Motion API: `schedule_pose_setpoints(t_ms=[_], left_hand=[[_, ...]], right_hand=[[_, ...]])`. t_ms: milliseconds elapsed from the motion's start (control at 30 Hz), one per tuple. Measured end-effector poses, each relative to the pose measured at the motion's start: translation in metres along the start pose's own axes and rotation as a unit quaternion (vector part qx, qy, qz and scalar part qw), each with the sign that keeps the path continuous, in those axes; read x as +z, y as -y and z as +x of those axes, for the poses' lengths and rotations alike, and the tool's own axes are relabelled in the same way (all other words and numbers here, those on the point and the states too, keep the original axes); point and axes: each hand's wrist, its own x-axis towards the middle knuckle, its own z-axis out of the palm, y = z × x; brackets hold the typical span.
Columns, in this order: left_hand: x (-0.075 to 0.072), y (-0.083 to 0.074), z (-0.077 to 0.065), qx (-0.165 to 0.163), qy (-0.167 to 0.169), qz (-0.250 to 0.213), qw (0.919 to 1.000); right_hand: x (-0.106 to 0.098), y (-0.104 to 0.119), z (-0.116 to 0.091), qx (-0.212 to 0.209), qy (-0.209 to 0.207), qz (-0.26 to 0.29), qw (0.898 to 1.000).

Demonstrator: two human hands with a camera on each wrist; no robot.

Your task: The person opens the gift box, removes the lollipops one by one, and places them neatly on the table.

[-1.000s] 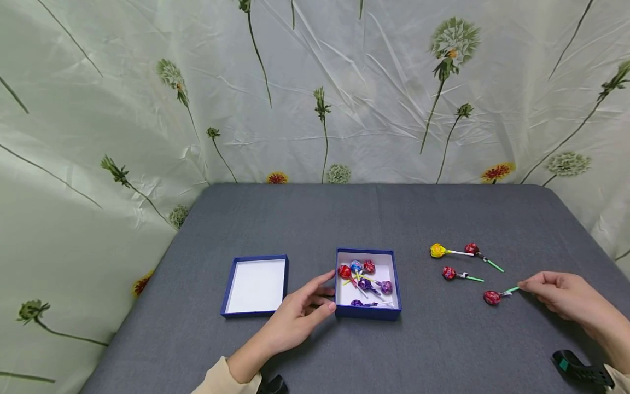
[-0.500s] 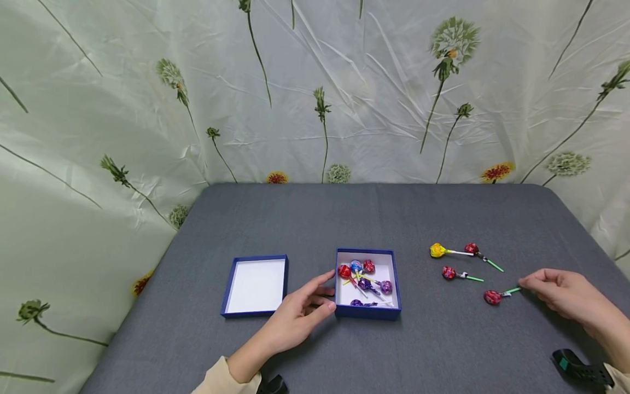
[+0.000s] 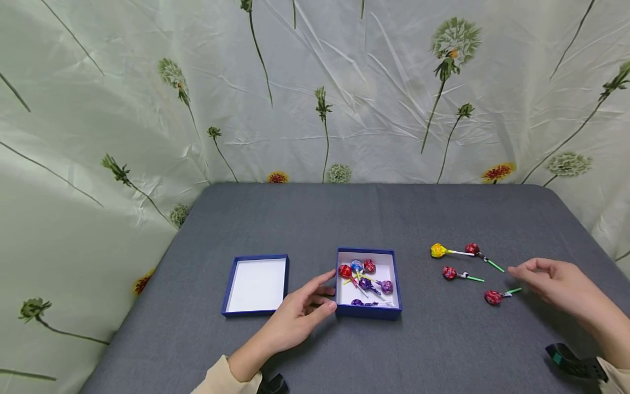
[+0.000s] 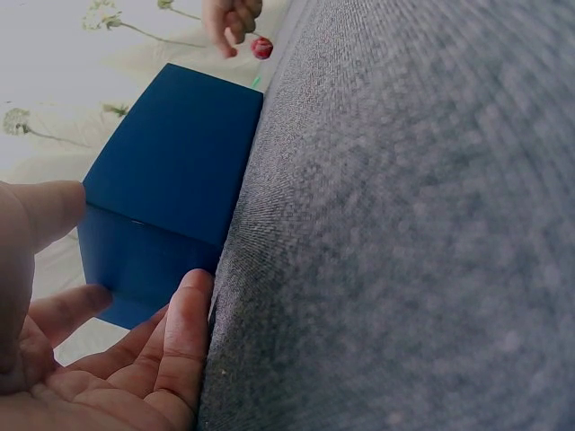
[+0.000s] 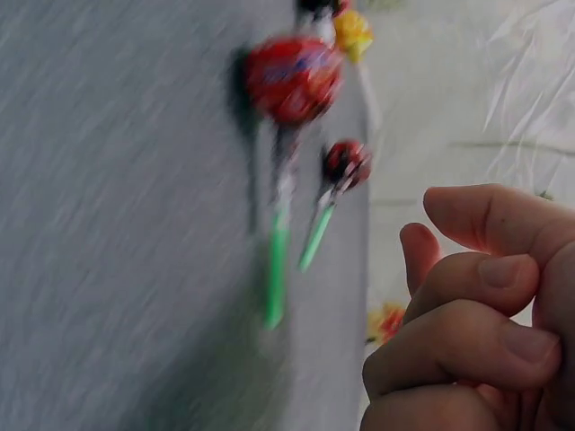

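My left hand (image 3: 297, 317) rests its fingertips and thumb against the left side of a blue box (image 3: 369, 312). Several wrapped lollipops in red, blue and purple lie inside that box. In the left wrist view the fingers (image 4: 187, 314) touch the box's outer wall low down, near the cloth. Over on the right, my right hand (image 3: 561, 284) hovers above the table, holding nothing, its fingers loosely curled. Just below its fingertips lies a red lollipop (image 3: 493, 297) with a green stick. The right wrist view shows this hand apart from the lollipops.
Left of the box lies a shallow blue lid (image 3: 258, 284), white inside up. Farther back on the right are a yellow lollipop (image 3: 437, 250) with a white stick and two red ones (image 3: 449, 272) with green sticks. A grey cloth (image 3: 315, 219) covers the table, with a flowered curtain behind.
My right hand has let go of the nearest red lollipop's green stick and moved up, slightly left and away from it. The left hand stays at the box.
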Motion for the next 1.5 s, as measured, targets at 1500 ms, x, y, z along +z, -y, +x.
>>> schedule_pose_setpoints(t_ms=[1500], left_hand=[[-0.001,0.003,0.0,0.007,-0.003,0.006,1.0]], right_hand=[[0.071,0.183,-0.007,-0.189,0.069,-0.006,0.98]])
